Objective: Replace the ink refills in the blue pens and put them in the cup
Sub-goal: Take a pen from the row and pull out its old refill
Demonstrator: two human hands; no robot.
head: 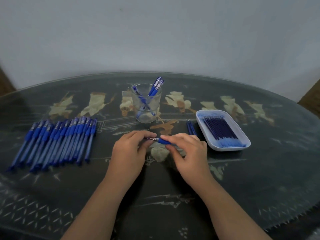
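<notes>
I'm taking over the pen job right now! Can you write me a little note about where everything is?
The left hand pinches the tip of the held pen; the right hand grips its blue sleeve.
Done: a few finished pens stand in the cup.
Left: the row of pens lying at the left, it seems.
The new refills lie in the white tray at the right; loose refills lie beside it, likely old ones.

A dark oval table [259, 179] painted with pale figures carries a row of blue pens [57, 142] at nine o'clock, a glass cup [156, 102] at twelve and a white tray [226, 148] of ink refills [220, 130] at two, with loose refills [190, 129] just beside it.
</notes>
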